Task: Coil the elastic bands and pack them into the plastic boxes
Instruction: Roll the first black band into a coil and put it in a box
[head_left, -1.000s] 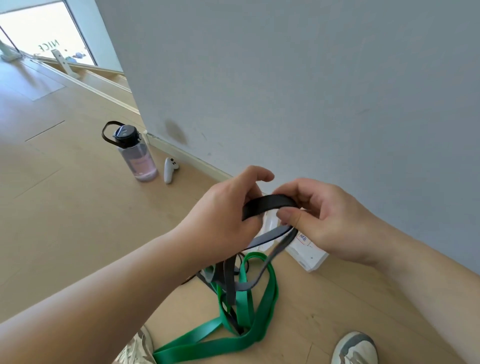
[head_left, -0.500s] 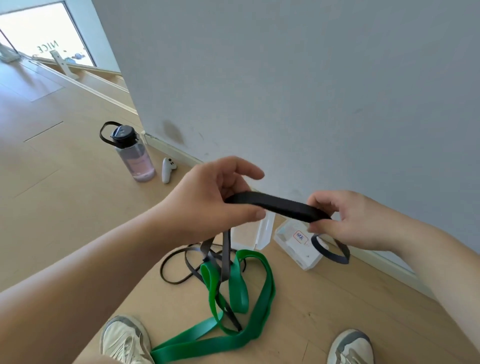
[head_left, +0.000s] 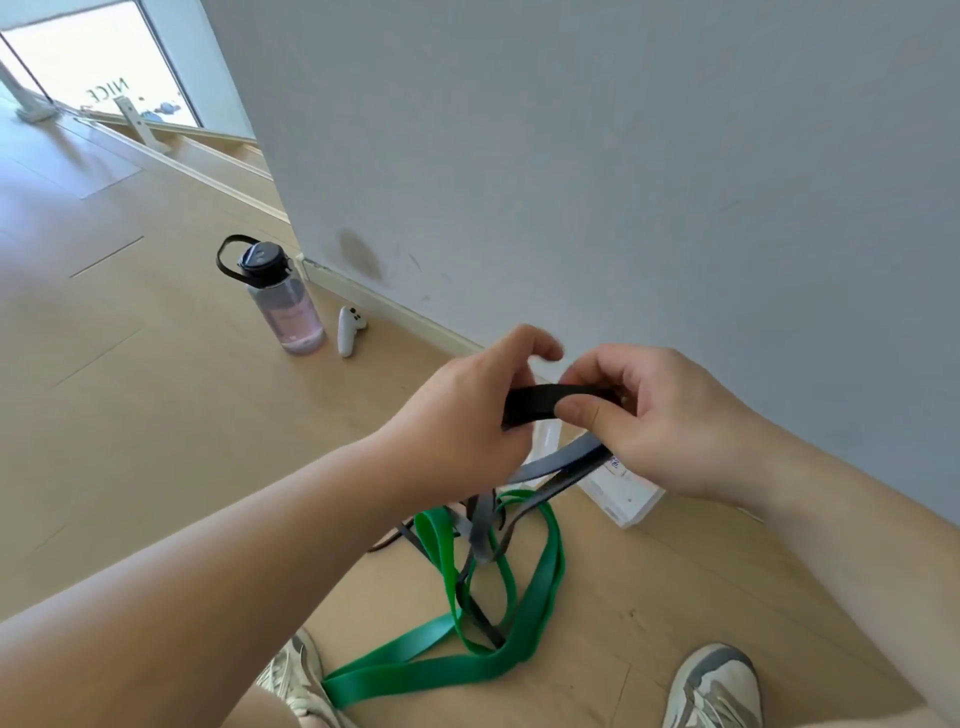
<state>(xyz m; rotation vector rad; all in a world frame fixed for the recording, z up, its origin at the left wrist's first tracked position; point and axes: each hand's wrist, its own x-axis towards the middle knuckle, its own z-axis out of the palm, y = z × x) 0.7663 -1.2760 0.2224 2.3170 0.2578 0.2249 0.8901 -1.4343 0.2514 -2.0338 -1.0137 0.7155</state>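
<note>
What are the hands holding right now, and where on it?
The black elastic band: the left hand grips one end of a short upper stretch, the right hand pinches the other end, thumb over it. The rest hangs toward the floor.

Bottle (head_left: 283, 306) left of controller (head_left: 349, 332), bands (head_left: 415, 675) on floor (head_left: 156, 415), box (head_left: 623, 493) seemingly behind them

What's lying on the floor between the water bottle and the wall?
A small white handheld controller lies there, beside the water bottle, short of the baseboard; the head view shows it.
</note>
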